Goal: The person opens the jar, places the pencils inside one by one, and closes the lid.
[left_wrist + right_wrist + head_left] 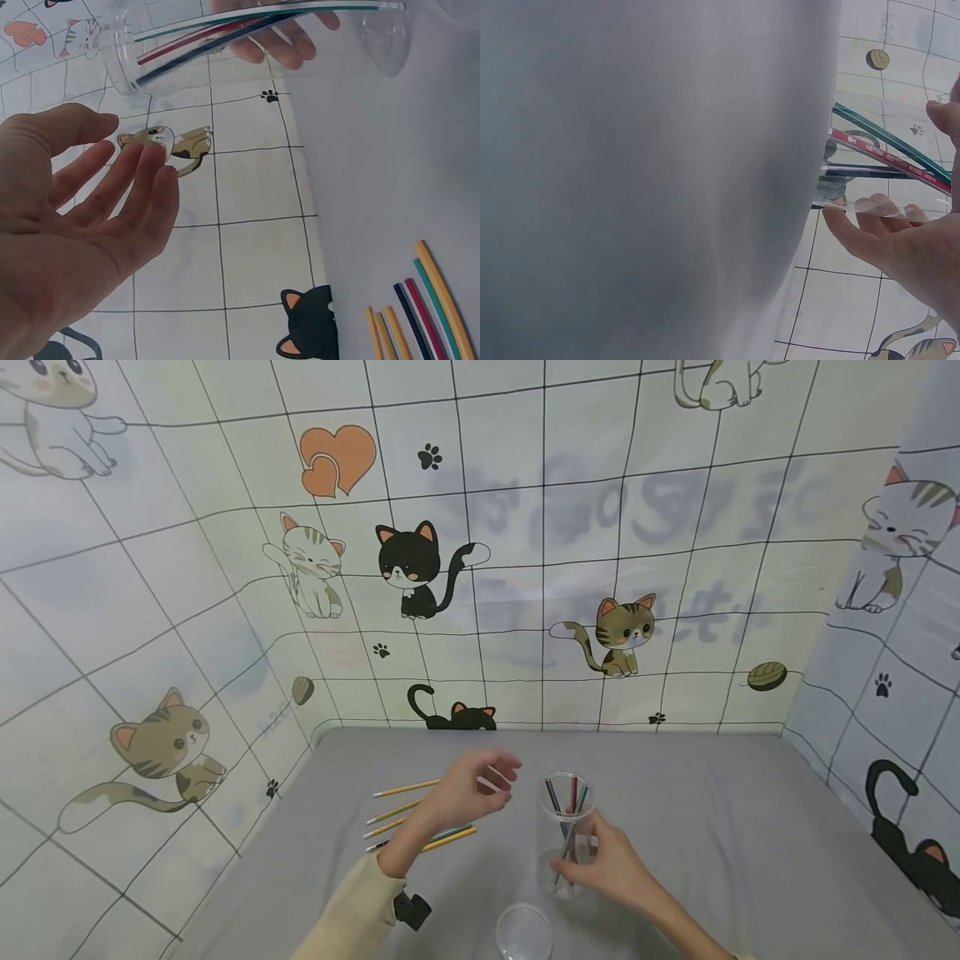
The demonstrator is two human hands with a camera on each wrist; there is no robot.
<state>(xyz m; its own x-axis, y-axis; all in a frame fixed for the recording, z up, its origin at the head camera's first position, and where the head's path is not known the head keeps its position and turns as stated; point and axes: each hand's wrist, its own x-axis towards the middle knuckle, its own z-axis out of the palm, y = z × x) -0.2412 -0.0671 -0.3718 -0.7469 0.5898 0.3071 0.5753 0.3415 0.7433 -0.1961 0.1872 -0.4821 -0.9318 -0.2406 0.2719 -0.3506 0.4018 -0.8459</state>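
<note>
A clear cylindrical jar (549,847) stands on the grey cloth, its mouth uncovered. Inside it lean a red pencil (573,795), a green pencil (582,799) and a dark pencil (552,795). My right hand (615,868) grips the jar's lower part from the right, thumb in front; in the right wrist view the fingers (881,214) lie along its wall. Left of the jar, my left hand (476,787) hovers with loosely bent fingers and holds nothing. The left wrist view shows its palm (82,247) bare, apart from the jar.
Several pencils lie in a row left of the jar, among them a yellow pencil (405,788) and a green one (453,833); my left forearm partly covers them. A round clear lid (523,933) lies near the front. Cat-print cloth (510,593) walls the table's back and sides.
</note>
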